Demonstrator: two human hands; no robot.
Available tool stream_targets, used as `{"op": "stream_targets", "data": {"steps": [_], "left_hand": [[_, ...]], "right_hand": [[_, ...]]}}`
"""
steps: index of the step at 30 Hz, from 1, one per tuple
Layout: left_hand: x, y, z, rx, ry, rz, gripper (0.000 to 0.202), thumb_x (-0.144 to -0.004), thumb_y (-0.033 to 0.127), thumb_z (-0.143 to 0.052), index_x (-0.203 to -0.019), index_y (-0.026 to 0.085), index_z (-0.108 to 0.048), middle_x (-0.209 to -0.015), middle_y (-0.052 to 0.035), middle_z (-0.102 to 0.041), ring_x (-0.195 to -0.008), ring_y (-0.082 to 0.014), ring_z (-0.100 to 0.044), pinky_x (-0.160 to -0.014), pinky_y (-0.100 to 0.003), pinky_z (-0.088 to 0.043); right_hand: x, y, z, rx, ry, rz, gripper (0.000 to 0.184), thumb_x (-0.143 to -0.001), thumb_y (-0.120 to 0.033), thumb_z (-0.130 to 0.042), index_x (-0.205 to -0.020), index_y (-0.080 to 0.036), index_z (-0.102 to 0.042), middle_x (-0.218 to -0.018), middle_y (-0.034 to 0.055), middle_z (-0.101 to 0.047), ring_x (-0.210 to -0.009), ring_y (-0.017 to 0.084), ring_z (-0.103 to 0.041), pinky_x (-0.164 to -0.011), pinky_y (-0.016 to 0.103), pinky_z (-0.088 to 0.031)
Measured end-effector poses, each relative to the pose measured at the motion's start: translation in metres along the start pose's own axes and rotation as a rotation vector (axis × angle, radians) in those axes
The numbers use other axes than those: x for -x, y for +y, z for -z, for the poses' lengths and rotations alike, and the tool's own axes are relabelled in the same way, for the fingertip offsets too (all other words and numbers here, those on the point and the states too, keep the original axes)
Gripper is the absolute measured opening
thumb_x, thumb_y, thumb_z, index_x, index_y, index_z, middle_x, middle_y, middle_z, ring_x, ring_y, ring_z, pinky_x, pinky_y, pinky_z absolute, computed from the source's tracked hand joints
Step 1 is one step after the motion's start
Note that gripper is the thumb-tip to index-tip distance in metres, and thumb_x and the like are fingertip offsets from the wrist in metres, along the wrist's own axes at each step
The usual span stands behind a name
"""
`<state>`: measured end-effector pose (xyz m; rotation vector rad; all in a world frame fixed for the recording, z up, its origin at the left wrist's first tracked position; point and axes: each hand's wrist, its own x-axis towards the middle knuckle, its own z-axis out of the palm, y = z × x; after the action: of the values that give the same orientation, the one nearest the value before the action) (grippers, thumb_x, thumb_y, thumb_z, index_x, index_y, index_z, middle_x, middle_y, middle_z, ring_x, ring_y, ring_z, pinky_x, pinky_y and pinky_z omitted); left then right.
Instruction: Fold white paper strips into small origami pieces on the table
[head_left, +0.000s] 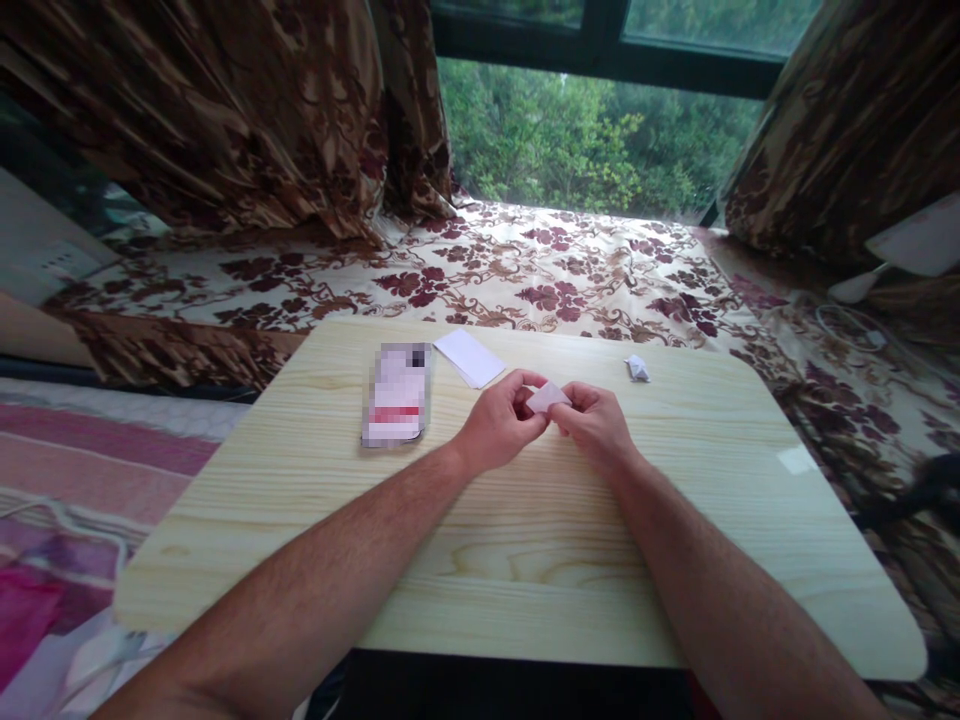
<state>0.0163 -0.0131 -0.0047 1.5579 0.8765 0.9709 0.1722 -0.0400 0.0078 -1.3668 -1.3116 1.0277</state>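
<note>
Between my two hands is a small folded piece of white paper (548,397), raised a little over the wooden table (525,560). My left hand (504,420) is closed on its left side, fingers curled behind it. On the right side my right hand (596,420) pinches the same paper, with the thumb near its lower edge. Some fingertips are hidden behind the paper. Beyond my left hand lie flat white paper sheets (470,358). A small folded paper shape (638,368) rests on the table, to the right of and beyond my right hand.
A phone-shaped item (396,395), blurred by pixels, lies left of my hands. Behind the table is a ledge with a floral cloth (555,265), under a window with curtains (300,120). A bed with pink striped bedding (97,450) stands at the left.
</note>
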Motion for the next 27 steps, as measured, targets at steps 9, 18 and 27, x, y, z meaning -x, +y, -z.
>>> {"op": "stream_targets", "data": {"steps": [9, 18, 27], "left_hand": [[-0.0035, -0.0016, 0.0017, 0.027, 0.042, -0.007, 0.033, -0.075, 0.024, -0.069, -0.105, 0.015, -0.057, -0.08, -0.0012, -0.067, -0.065, -0.0106, -0.06, -0.058, -0.02, -0.044], [-0.0059, -0.0023, 0.0043, 0.049, 0.078, 0.015, 0.031, -0.075, 0.024, -0.069, -0.104, 0.016, -0.059, -0.081, -0.0016, -0.068, -0.067, -0.0118, -0.062, -0.06, -0.022, -0.046], [-0.0059, -0.0025, 0.0037, 0.051, 0.078, 0.026, 0.032, -0.073, 0.024, -0.07, -0.103, 0.016, -0.059, -0.083, -0.002, -0.069, -0.069, -0.0127, -0.063, -0.062, -0.023, -0.047]], "right_hand": [[-0.0022, 0.0003, 0.0012, -0.027, -0.019, -0.02, 0.01, -0.068, -0.022, -0.062, -0.061, -0.017, -0.056, -0.05, -0.0053, -0.052, -0.046, 0.008, -0.04, -0.046, 0.023, -0.027], [-0.0035, 0.0012, -0.0004, -0.021, -0.015, -0.024, 0.011, -0.071, -0.026, -0.064, -0.067, -0.016, -0.06, -0.052, -0.0039, -0.056, -0.046, 0.009, -0.045, -0.047, 0.024, -0.031], [-0.0039, 0.0028, 0.0003, -0.002, -0.006, -0.029, 0.011, -0.071, -0.024, -0.063, -0.064, -0.017, -0.059, -0.049, -0.0044, -0.054, -0.044, 0.009, -0.043, -0.045, 0.023, -0.03]]}}
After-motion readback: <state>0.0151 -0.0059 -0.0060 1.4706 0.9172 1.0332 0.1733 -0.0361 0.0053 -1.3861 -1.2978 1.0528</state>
